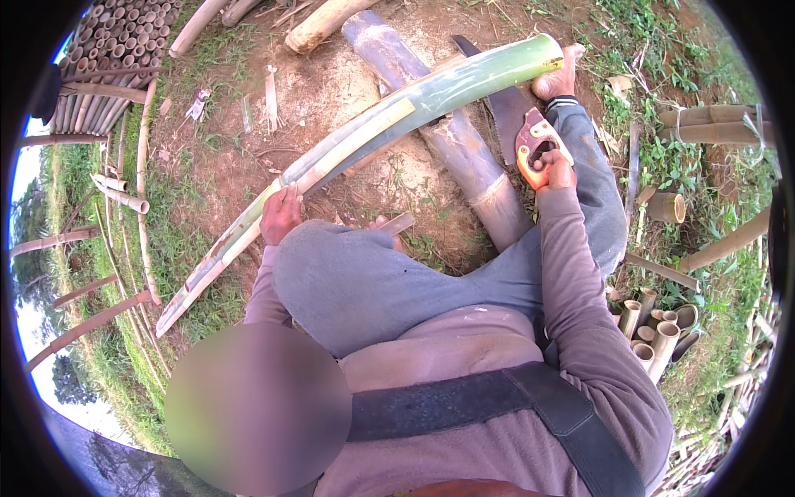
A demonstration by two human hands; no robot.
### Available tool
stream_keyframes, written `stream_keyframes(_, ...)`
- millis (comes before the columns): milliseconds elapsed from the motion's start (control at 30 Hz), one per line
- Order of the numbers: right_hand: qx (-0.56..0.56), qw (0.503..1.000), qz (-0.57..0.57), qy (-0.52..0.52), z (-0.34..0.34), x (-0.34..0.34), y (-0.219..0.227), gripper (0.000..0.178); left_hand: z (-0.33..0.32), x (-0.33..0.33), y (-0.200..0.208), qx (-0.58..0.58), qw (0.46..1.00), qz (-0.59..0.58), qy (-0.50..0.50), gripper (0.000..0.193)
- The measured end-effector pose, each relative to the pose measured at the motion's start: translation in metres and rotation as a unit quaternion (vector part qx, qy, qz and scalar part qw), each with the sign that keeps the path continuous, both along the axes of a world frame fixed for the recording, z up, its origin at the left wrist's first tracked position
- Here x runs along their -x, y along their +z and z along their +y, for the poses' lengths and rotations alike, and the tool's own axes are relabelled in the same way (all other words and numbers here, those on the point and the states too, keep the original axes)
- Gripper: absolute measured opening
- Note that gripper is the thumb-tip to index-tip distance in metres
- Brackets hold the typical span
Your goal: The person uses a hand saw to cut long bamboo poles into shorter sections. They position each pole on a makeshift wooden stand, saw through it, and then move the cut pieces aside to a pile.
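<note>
A long green bamboo pole (489,76) slants from the lower left to the upper right in front of me. It lies across a thicker, greyish bamboo log (474,157) on the ground. My left hand (281,214) is closed around the pole near its middle. In my right hand (556,171) is the orange handle of a handsaw (538,137). The saw's dark blade (507,116) points away from me and runs up beneath the pole, where part of it is hidden. My bare right foot (556,76) is beside the pole's far right end.
Cut bamboo tubes (658,327) stand in a cluster at my right. Tied bamboo (712,124) lies farther right, and stacked bamboo (124,33) fills the far left. Another cut pole (325,23) rests beyond the log. Pale sawdust (348,83) covers the dirt.
</note>
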State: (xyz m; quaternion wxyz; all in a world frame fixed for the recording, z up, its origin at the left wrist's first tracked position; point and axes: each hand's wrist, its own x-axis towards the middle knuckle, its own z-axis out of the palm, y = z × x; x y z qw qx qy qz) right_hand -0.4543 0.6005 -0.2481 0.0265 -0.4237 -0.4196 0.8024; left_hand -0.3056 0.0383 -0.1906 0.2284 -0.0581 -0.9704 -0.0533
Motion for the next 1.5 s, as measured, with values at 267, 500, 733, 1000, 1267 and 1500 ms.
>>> stream_keyframes(267,-0.140,0.980,0.139,-0.011,0.027,-0.110,0.159,0.025,-0.003,-0.006,0.000,0.001,1.000,0.001,0.004,0.038)
stream_keyframes(500,-0.426,0.850,0.279,0.136,-0.005,-0.166,0.174,0.022,-0.006,-0.005,0.001,-0.005,1.000,0.001,0.006,0.035)
stream_keyframes(733,-0.449,0.808,0.268,0.272,-0.084,-0.159,0.140,0.025,-0.007,0.001,-0.007,-0.026,1.000,-0.003,0.007,0.034)
stream_keyframes(1000,-0.494,0.745,0.334,0.298,-0.109,-0.162,0.129,0.026,-0.002,-0.004,0.003,-0.011,1.000,-0.013,0.012,0.035)
stream_keyframes(1267,-0.444,0.790,0.293,0.303,-0.105,-0.161,0.124,0.026,0.001,-0.005,0.007,-0.012,1.000,-0.019,0.010,0.035)
stream_keyframes(1500,-0.410,0.808,0.286,0.313,-0.101,-0.156,0.119,0.019,0.000,-0.001,0.007,0.009,1.000,0.000,-0.009,0.035)
